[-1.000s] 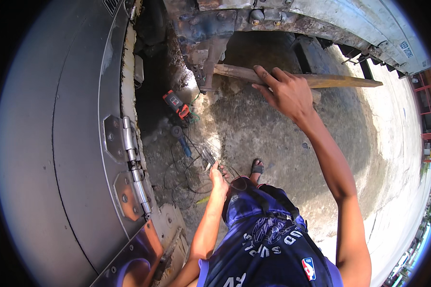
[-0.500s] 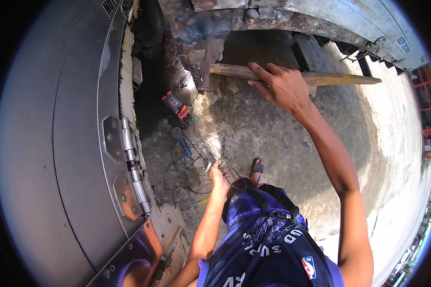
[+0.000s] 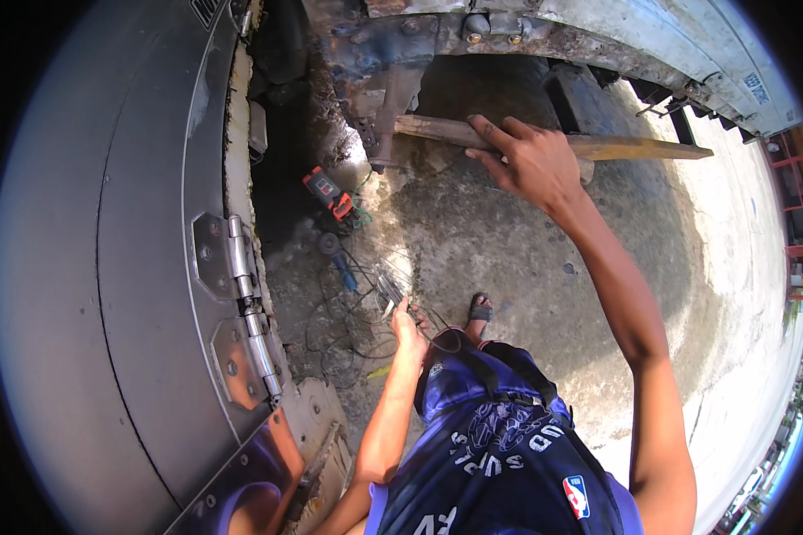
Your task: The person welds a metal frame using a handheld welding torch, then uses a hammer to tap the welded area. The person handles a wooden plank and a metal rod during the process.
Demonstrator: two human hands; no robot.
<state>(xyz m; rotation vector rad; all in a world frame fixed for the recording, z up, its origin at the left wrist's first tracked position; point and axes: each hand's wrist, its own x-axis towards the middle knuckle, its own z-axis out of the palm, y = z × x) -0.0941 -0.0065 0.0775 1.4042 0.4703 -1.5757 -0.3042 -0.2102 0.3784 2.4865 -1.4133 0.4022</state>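
My right hand (image 3: 537,169) is closed round the wooden handle of a hammer (image 3: 442,131), held out ahead of me. Its long, rusty metal head lies against or just in front of the corroded metal bracket (image 3: 352,94); I cannot tell whether they touch. Behind my right hand, a yellowish wooden plank (image 3: 642,148) runs to the right. Low down, near my waist, the fingers of my left hand (image 3: 409,328) are closed round something thin and greyish, mostly hidden by the hand. Dark cable loops lie beside it.
To my left stands a large grey panel (image 3: 143,241) with shiny metal hinges (image 3: 241,259). An orange-and-black machine (image 3: 328,193) and a blue angle grinder (image 3: 337,260) lie on the concrete floor (image 3: 526,259) among cables. A rusty, curved vehicle edge (image 3: 544,43) crosses the top.
The view has shifted slightly, and the hammer's head sits a little differently against the bracket. Both hands keep their holds.
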